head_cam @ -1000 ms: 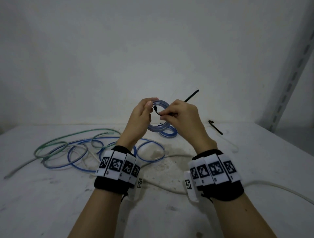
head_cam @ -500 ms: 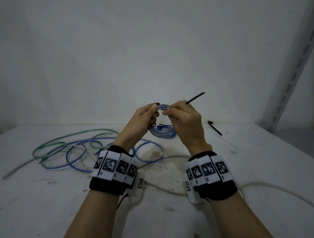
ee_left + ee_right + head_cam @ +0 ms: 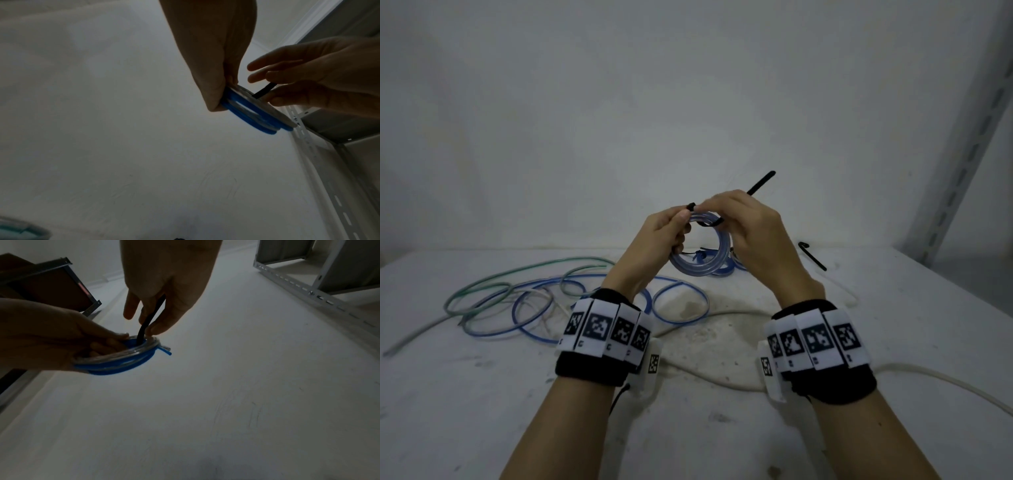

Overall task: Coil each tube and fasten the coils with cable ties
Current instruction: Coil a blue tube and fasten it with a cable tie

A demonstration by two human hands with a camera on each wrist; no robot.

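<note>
Above the tabletop (image 3: 722, 428) your left hand (image 3: 657, 240) grips the coiled blue tube (image 3: 700, 267) by its rim, your right hand (image 3: 753, 236) pinches the black cable tie (image 3: 760, 181) at the coil's top, and beyond the coil a second cable tie (image 3: 812, 257) lies flat.

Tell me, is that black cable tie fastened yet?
Not yet: the cable tie passes through the blue coil, but both ends are loose in the fingers.

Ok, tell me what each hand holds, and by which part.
The left hand grips the blue coil by its upper left rim. The right hand pinches the black cable tie along its middle, where it passes through the coil.
</note>
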